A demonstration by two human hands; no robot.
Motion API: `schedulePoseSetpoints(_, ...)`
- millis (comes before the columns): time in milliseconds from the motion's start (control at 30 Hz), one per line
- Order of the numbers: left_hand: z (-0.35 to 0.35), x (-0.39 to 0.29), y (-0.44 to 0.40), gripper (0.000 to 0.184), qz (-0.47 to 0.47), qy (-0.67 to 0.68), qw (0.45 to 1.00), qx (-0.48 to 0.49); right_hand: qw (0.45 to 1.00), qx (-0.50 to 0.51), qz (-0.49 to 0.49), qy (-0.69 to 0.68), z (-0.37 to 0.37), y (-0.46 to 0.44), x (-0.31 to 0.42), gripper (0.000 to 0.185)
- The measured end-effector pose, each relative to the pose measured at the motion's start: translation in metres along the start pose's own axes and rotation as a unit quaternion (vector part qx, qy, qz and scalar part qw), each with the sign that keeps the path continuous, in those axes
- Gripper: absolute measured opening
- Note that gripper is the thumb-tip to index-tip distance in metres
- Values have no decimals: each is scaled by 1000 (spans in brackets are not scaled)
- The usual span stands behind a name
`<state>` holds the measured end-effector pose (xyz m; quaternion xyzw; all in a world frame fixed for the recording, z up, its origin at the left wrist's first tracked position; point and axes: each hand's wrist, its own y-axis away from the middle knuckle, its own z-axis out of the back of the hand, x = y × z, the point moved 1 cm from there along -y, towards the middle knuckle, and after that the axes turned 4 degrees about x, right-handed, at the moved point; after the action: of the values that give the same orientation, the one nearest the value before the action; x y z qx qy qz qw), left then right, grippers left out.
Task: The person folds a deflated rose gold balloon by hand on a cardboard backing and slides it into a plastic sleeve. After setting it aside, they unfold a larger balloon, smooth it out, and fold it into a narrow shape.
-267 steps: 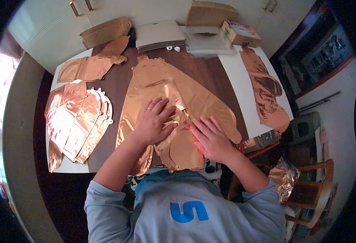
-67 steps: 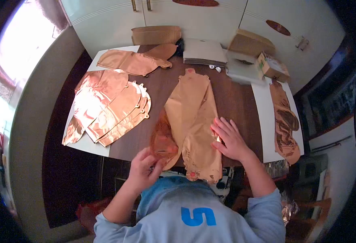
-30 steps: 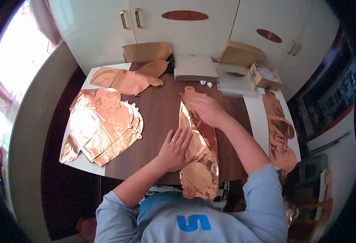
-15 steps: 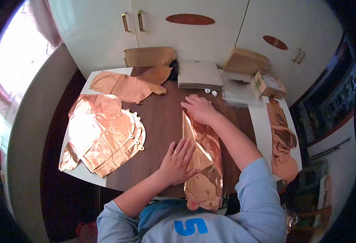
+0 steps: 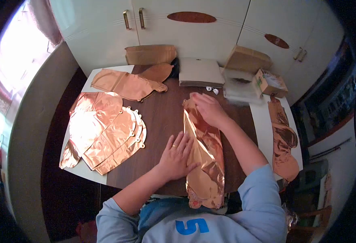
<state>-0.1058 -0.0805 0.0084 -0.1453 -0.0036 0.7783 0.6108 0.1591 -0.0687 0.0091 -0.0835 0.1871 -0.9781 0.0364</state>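
Observation:
A long, narrow folded piece of copper-coloured foil lies on the brown table in front of me, its near end at the table's front edge. My left hand lies flat with spread fingers on the foil's left edge, about midway along it. At the foil's far end is my right hand, its fingers bent down onto the top; whether they pinch the foil is hard to make out. The foil's surface is creased and shiny between the hands.
Several scalloped foil pieces overlap at the left. Behind them lies another foil piece. At the right is a crumpled foil strip. Along the back stand a grey stack, white earbuds, a clear bag and a small box.
The foil, spread wide at first, is now folded into a narrow strip. My left hand has come onto its left edge, and my right hand has moved from its right side up to the far end.

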Motion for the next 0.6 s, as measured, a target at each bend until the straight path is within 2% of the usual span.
schedulePoseSetpoints(100,6,13,-9,78,8,8,1000,-4,994,16,-59,-94,41,29,36,39)
schedulePoseSetpoints(167,2,29,-20,73,12,7,1000,5,995,35,-62,-68,67,52,76,40)
schedulePoseSetpoints(200,1,38,-25,67,11,9,1000,-17,995,38,-36,-83,66,68,91,43)
schedulePoseSetpoints(333,-1,61,-49,63,10,6,1000,-6,992,90,26,-88,67,111,159,50)
schedulePoseSetpoints(467,0,68,-63,63,-5,-40,999,-19,993,109,35,-7,41,138,171,53)
schedulePoseSetpoints(600,1,78,-77,63,3,-53,999,-5,993,113,32,-19,43,145,175,55)
